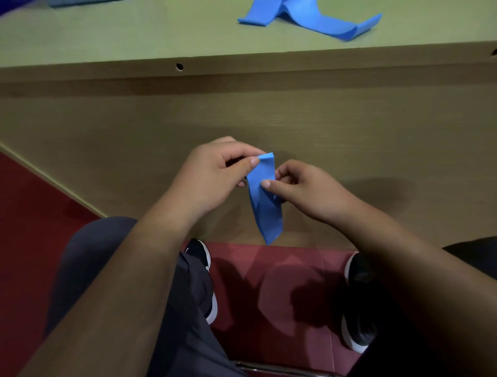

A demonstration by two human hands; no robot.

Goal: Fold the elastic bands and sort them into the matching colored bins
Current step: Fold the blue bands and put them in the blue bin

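Note:
A folded blue elastic band (266,204) hangs in the air below the table's front edge, its lower end pointing down. My left hand (215,175) pinches its top left corner between thumb and fingers. My right hand (304,188) pinches the band's right side a little lower, thumb across the front. Another blue elastic band (317,18) lies loose and wavy on the table top at the far right. No bins are in view.
The green table top (134,35) runs across the top, with its brown front panel (349,121) below it. Under my hands are my dark trousers (172,296), black shoes (357,301) and a red floor (269,282). A dark cloth-like edge (75,2) shows at top left.

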